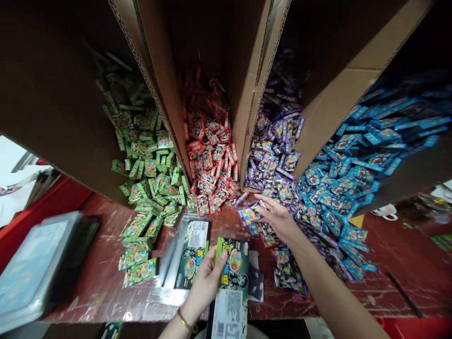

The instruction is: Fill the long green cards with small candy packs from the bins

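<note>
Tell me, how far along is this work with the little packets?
The plastic-covered stack may be done; I can't be sure. The left hand holds a green-and-black package, the right hand a purple packet. Lots seems left: a green heap, a red heap, a purple heap and a blue heap.

Brown corrugated cardboard dividers: matt faces, rough fluted cut edges. Red marbled surface: glossy, reflecting light (pale veining visible). Small green printed packets: smooth, with a slight sheen. Stacked clear plastic sleeves at the left side: glossy, smooth. Thin gold-coloured bracelet: shiny, metallic in look. White cup: smooth, glossy.
</note>
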Demonstrator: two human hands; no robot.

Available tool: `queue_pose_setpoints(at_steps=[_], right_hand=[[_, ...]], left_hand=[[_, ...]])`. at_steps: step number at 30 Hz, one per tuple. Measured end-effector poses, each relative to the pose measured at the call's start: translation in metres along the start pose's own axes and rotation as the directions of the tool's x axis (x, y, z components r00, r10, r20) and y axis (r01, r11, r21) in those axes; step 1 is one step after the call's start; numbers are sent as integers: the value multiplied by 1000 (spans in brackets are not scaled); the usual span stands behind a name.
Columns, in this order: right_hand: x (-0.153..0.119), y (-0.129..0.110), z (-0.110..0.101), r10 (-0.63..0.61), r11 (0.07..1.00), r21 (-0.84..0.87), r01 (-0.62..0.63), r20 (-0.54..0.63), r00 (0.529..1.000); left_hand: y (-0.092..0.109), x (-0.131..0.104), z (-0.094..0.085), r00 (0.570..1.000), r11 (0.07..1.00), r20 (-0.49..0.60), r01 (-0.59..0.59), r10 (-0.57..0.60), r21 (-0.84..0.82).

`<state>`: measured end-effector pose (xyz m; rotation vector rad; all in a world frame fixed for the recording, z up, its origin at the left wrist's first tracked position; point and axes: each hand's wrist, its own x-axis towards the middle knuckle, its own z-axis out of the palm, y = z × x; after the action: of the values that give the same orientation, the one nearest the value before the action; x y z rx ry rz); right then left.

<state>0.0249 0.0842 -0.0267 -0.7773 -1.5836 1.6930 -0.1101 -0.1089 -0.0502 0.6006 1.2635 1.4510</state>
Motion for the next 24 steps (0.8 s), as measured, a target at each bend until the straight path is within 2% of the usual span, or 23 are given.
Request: queue_pose_setpoints(at_steps=[2,4,9,14,18,20,21,22,23,24], right_hand=[[-15,4,14,-10,1000,-27,9,-46,999],[-25,7,25,-7,995,-104,5,-17,1000],[-28,-4,25,8,951,-301,66,238,971],[-32,-6,27,18,920,-370,130,371,929],[-49,1,40,-157,847,-429,314,363,919],[-45,3,28,-251,791,-499,353,261,932],[-38,1,12,-265,750,-591,297,143,953],[-30,-2,-9,-276,695,-694,186,-18,961],[-21,-6,-36,-285,627,-779,11,-216,934],[-12,-11,-66,-279,544,-808,-228,-430,859]], left_hand=[[-3,0,4,1000,1000,18,-6,6,4],[-5,-2,6,999,1000,36,-12,13,-11],[-7,-8,4,999,999,28,20,-18,-47],[-4,-11,4,1000,998,22,21,-19,-52],[-7,-9,4,998,998,22,55,-54,-21],[-10,-5,2,995,995,15,97,-97,7],[-12,-2,0,993,993,-1,117,-117,33],[-13,2,-2,990,988,-13,139,-138,67],[-13,6,-4,987,982,-26,160,-159,105],[-12,9,-6,984,973,-38,178,-175,147]])
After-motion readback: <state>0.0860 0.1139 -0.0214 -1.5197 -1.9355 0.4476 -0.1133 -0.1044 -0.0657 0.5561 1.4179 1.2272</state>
